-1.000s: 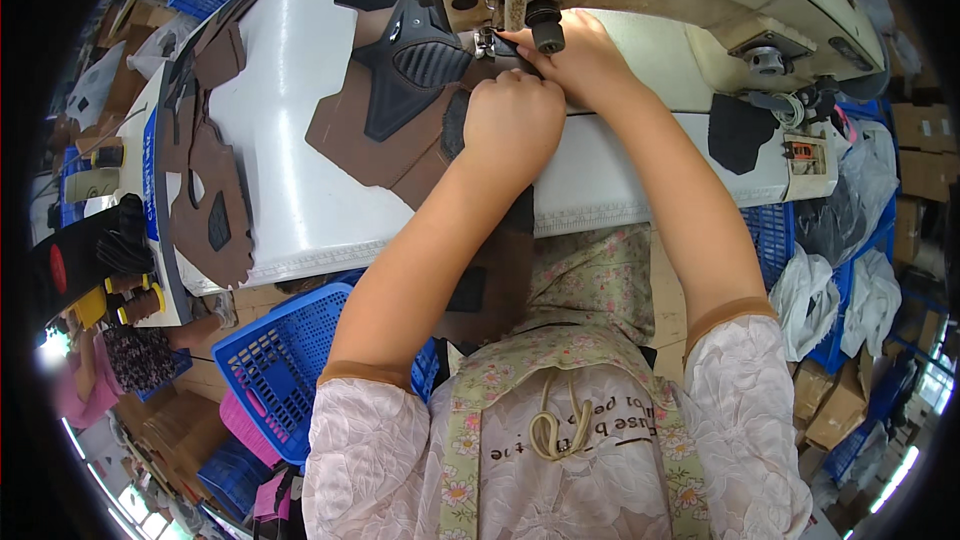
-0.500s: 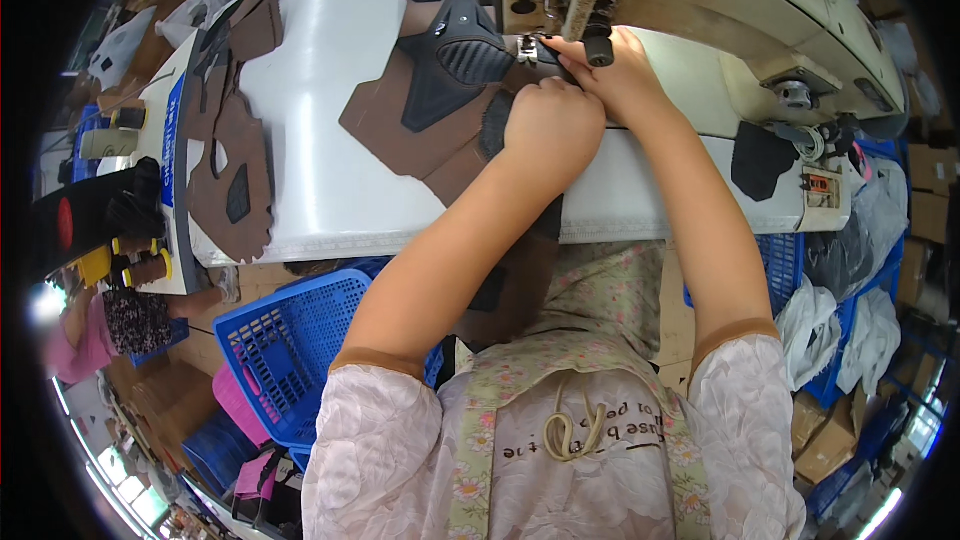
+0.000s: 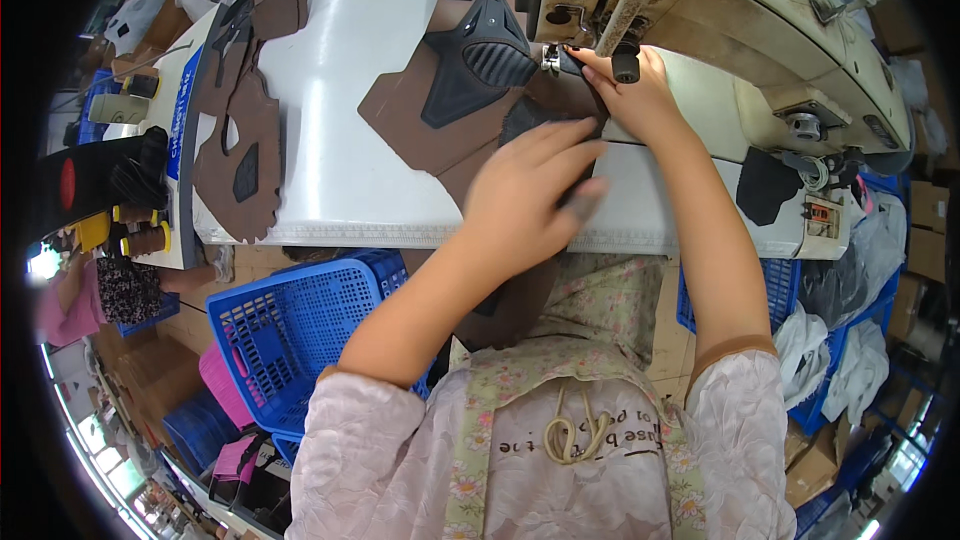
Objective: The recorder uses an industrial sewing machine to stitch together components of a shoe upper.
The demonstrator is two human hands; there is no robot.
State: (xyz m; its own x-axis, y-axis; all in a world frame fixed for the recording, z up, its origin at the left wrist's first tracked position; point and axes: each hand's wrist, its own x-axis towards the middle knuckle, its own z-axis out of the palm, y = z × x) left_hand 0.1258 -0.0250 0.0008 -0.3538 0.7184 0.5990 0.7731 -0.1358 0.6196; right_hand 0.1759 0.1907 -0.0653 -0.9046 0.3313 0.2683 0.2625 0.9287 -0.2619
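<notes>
A flat brown piece with black moulded overlays [image 3: 408,100], like an unsewn shoe upper, lies on the white sewing machine bed. Its right part reaches under the presser foot [image 3: 551,58], and a lower part hangs over the front edge. My right hand [image 3: 640,92] is beside the foot, its fingers curled and pinching the piece near a small black patch. My left hand [image 3: 530,185] hovers over the lower part of the piece, smeared by motion. Its fingers are spread, with nothing visible in them.
The sewing machine arm [image 3: 740,25] spans the upper right. More brown pieces [image 3: 240,160] lie stacked at the left of the table. A black piece [image 3: 768,187] rests at the right. A blue basket [image 3: 300,330] stands below the table's front edge, beside thread spools [image 3: 148,240] farther left.
My left hand has opened from a closed fist near the presser foot and come back toward me. My right hand remains by the foot. The whole view has shifted slightly.
</notes>
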